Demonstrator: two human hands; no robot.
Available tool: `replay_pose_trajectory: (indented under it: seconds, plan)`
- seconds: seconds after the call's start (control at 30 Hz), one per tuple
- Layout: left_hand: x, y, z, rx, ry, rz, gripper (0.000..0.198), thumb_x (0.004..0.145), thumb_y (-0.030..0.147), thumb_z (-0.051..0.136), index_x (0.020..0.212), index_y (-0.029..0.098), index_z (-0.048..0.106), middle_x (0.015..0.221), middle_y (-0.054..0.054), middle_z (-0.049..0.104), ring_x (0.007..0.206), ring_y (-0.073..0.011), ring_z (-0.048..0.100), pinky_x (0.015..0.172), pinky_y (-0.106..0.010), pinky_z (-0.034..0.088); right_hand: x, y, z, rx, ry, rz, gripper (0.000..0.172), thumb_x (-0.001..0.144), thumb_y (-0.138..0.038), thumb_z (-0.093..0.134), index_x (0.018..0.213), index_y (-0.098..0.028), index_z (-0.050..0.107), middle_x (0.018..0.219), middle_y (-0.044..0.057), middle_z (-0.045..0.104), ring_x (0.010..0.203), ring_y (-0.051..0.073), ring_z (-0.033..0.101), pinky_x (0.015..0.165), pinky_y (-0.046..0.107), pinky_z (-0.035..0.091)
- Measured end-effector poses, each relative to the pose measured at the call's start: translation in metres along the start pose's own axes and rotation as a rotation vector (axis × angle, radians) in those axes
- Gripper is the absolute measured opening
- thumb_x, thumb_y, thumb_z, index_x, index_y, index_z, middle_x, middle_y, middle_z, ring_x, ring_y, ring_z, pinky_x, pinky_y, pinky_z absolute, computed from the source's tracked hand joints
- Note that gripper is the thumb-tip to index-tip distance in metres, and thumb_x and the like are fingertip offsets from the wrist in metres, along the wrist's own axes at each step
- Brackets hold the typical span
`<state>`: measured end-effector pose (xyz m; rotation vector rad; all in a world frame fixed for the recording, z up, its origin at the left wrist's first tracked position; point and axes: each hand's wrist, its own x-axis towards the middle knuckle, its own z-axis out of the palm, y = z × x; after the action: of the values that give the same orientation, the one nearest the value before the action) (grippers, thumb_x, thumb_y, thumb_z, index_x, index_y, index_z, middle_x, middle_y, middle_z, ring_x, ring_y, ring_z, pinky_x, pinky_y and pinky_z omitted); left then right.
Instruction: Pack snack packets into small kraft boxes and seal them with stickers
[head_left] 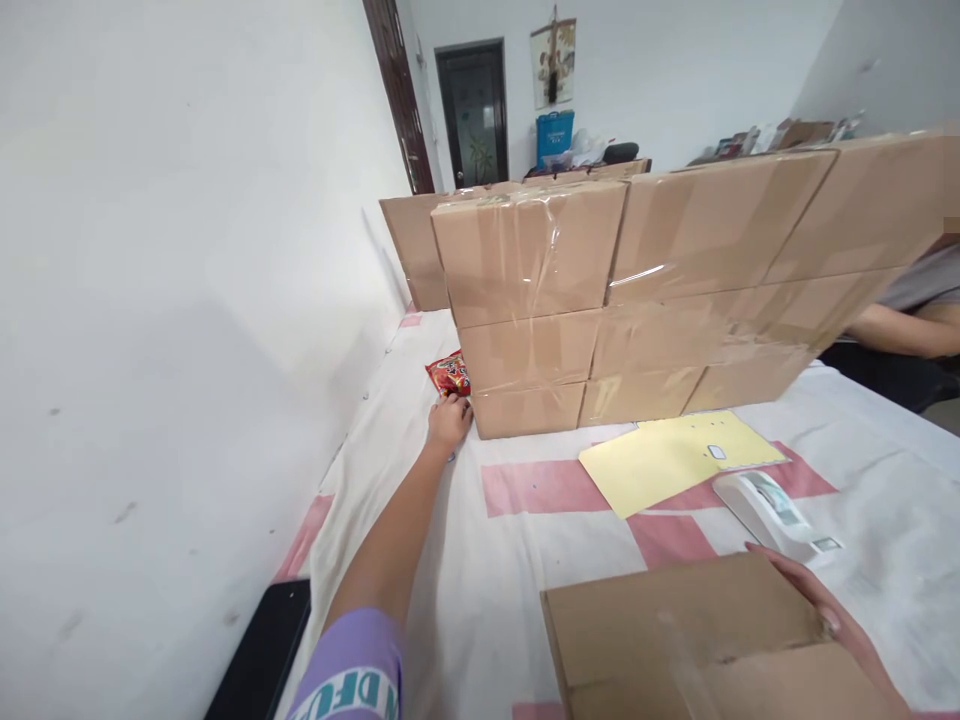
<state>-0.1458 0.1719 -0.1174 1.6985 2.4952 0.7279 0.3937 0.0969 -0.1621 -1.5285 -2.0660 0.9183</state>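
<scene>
My left hand [450, 422] reaches forward along the wall side, its fingers closed at the near edge of a shiny red food packet [447, 374]. The packet lies beside the left end of a wall of taped cardboard boxes [540, 340], which hides part of it. At the lower right, my right hand [829, 605] grips the right side of a brown cardboard box [675, 620]. Most of that hand's fingers are out of sight, and the box runs off the bottom of the picture.
A white tape dispenser [776, 515] and yellow paper sheets [660, 465] lie on the pink-and-white cloth [465, 540]. A black phone-like slab [262, 650] rests by the wall. Another person's arm [911, 330] shows behind the boxes at right.
</scene>
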Motion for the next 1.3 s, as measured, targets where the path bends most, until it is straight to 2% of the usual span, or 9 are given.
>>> replay_pose_trajectory:
  seconds: [0.07,0.13,0.23,0.33,0.47,0.63,0.87,1.03,1.3]
  plan:
    - [-0.001,0.003,-0.004,-0.066,0.048,-0.022,0.035,0.094,0.039,0.062,0.123,0.018,0.061,0.126,-0.009,0.063,0.11,-0.0229,0.063,0.094,-0.046,0.055,-0.003,-0.017,0.001,0.392,0.184,0.151,0.07,0.072,-0.084,0.033,0.135,-0.058,0.052,0.137,0.01,0.064,0.132,0.043,0.053,0.096,0.053,0.047]
    - [-0.005,0.007,-0.014,-0.158,0.13,-0.051,0.035,0.094,0.039,0.062,0.121,0.017,0.062,0.122,-0.009,0.064,0.106,-0.0217,0.064,0.091,-0.045,0.056,-0.009,-0.039,-0.003,0.615,0.3,0.247,0.048,0.071,-0.081,0.053,0.102,-0.05,0.073,0.12,0.007,0.071,0.122,0.045,0.06,0.087,0.053,0.053]
    - [-0.022,0.02,-0.043,-0.33,0.321,-0.092,0.031,0.095,0.042,0.06,0.112,0.015,0.063,0.108,-0.006,0.067,0.093,-0.018,0.065,0.083,-0.039,0.057,-0.017,-0.073,-0.025,0.677,0.389,0.229,0.035,0.073,-0.073,0.064,0.083,-0.042,0.076,0.095,0.009,0.07,0.087,0.038,0.067,0.063,0.046,0.052]
    - [-0.062,0.049,-0.082,-0.514,0.501,-0.058,0.032,0.1,0.044,0.049,0.091,0.016,0.061,0.083,0.0,0.062,0.076,-0.0137,0.06,0.071,-0.03,0.051,-0.019,-0.114,-0.057,0.527,0.393,0.089,0.027,0.076,-0.065,0.07,0.08,-0.038,0.073,0.083,0.008,0.066,0.069,0.028,0.059,0.058,0.041,0.048]
    - [-0.13,0.114,-0.12,-0.728,0.52,0.107,0.034,0.099,0.045,0.048,0.08,0.02,0.059,0.076,0.002,0.058,0.07,-0.012,0.054,0.062,-0.025,0.042,-0.008,-0.199,-0.08,0.302,0.153,-0.247,0.024,0.086,-0.054,0.067,0.092,-0.032,0.073,0.088,0.007,0.069,0.083,0.025,0.064,0.072,0.036,0.051]
    - [-0.185,0.18,-0.13,-0.93,0.31,0.301,0.016,0.094,0.033,0.063,0.082,0.023,0.068,0.076,0.002,0.06,0.072,-0.0118,0.053,0.064,-0.026,0.04,0.011,-0.275,-0.06,0.229,-0.124,-0.417,0.026,0.091,-0.041,0.064,0.109,-0.024,0.07,0.087,0.002,0.068,0.066,0.014,0.055,0.061,0.028,0.043]
    - [-0.189,0.214,-0.118,-1.063,0.023,0.342,0.012,0.092,0.029,0.065,0.082,0.024,0.07,0.075,0.003,0.06,0.069,-0.01,0.052,0.061,-0.025,0.038,0.019,-0.254,-0.06,0.353,-0.186,-0.451,0.028,0.098,-0.035,0.056,0.077,-0.019,0.063,0.065,-0.003,0.053,0.062,0.011,0.046,0.055,0.024,0.033]
    - [-0.181,0.221,-0.116,-1.226,-0.218,0.349,0.02,0.095,0.035,0.062,0.081,0.024,0.07,0.077,0.001,0.064,0.073,-0.0111,0.053,0.066,-0.025,0.04,0.025,-0.245,-0.069,0.381,-0.306,-0.419,0.027,0.1,-0.034,0.053,0.078,-0.019,0.06,0.066,-0.004,0.05,0.061,0.01,0.044,0.055,0.024,0.031]
    - [-0.173,0.211,-0.115,-1.09,-0.29,0.268,0.018,0.091,0.036,0.067,0.079,0.024,0.07,0.074,0.003,0.069,0.065,-0.0095,0.051,0.058,-0.024,0.037,0.032,-0.241,-0.065,0.423,-0.416,-0.384,0.031,0.1,-0.038,0.053,0.077,-0.019,0.059,0.067,-0.004,0.049,0.062,0.011,0.043,0.055,0.025,0.03]
